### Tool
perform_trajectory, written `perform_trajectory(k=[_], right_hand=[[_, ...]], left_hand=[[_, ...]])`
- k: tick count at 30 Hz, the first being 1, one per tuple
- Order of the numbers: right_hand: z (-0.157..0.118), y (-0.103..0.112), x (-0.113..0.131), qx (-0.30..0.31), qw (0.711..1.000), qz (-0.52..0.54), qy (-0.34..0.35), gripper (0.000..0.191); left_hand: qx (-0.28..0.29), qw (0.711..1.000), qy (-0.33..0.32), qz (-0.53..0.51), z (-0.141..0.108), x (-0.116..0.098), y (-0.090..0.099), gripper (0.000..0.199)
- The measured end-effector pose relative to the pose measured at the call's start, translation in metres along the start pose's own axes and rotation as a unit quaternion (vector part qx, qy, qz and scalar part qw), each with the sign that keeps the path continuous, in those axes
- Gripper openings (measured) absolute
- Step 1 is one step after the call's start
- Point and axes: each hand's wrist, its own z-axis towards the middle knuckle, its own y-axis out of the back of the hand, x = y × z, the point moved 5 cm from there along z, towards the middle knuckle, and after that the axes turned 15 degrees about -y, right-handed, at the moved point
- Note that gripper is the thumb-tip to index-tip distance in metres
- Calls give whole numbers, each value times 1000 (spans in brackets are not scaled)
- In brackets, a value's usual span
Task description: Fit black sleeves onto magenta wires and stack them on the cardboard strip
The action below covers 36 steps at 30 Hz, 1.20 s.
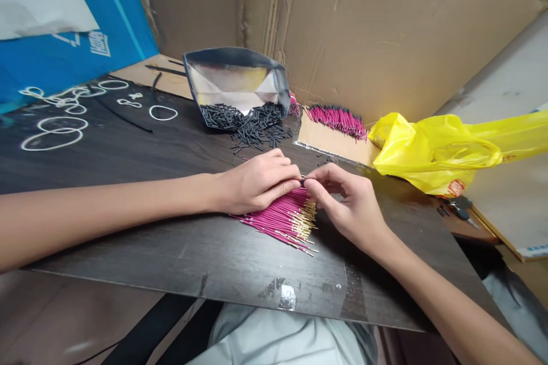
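Observation:
A row of magenta wires [274, 208] with gold-coloured tips lies on the dark table under my hands. My left hand [265, 179] rests over the row, its thumb and fingers closed on the end of one magenta wire, most of which they hide. Facing it, my right hand [342, 194] pinches a short black tube [302, 182] between thumb and forefinger, at that wire's tip. Behind my hands an open dark bag [194, 88] lies on its side, with many short black tubes [257, 122] spilling from it.
Magenta wires with black ends [338, 120] lie on a cardboard piece [327, 145] at the back. A yellow plastic bag [432, 148] is on the right, with keys [460, 208] near it. White rubber bands [53, 134] lie at left. Cardboard [363, 28] stands behind the table [171, 251].

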Motion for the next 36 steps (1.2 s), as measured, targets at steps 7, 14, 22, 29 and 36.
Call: perform_trajectory(k=[7,14,22,29,36], right_hand=[[3,17,-2,-30,999,-17,-2,13],[6,19,-5,-25,1000,-4,-11,14],[12,18,-20,49,979,179,-86,32],[12,-3,-18,139,940,299,-91,14],[3,-11,-10,105,927,354,-74,13]], left_hand=[[-11,995,92,-29,-2,4,6,22],[-14,989,140,-54,-4,9,6,26],[-42,978,182,-95,-5,6,11,25],[-158,847,302,-407,4,-22,3,29],[-190,790,312,-492,8,-35,-5,31]])
